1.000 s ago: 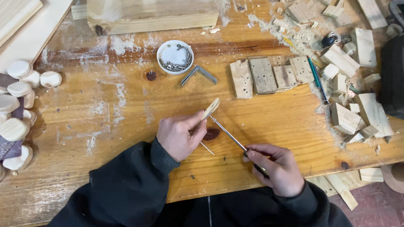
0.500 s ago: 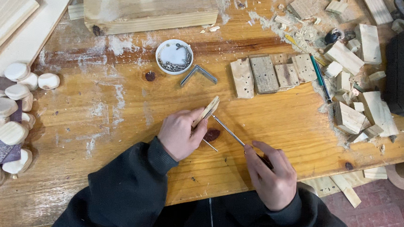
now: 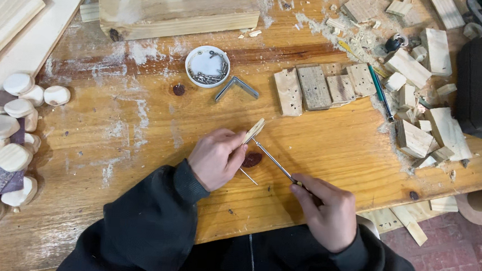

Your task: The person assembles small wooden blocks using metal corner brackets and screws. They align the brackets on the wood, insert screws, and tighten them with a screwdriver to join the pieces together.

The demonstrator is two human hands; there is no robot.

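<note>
Left hand (image 3: pixel 215 157) pinching small pale wooden stick (image 3: pixel 253 130) upright-tilted on workbench (image 3: pixel 141 124); right hand (image 3: pixel 325 210) closing around thin metal screwdriver (image 3: pixel 274 161), shaft angling up-left, tip touching stick base.

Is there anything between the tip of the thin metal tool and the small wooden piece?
Nothing visible. The right hand holds the thin metal tool, whose tip reaches the small wooden piece pinched by the left hand; the gap looks closed.

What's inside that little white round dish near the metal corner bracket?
The white dish holds a small heap of metal screws along its right and lower side; the rest of its floor is bare. Anything beneath the heap is covered.
</note>
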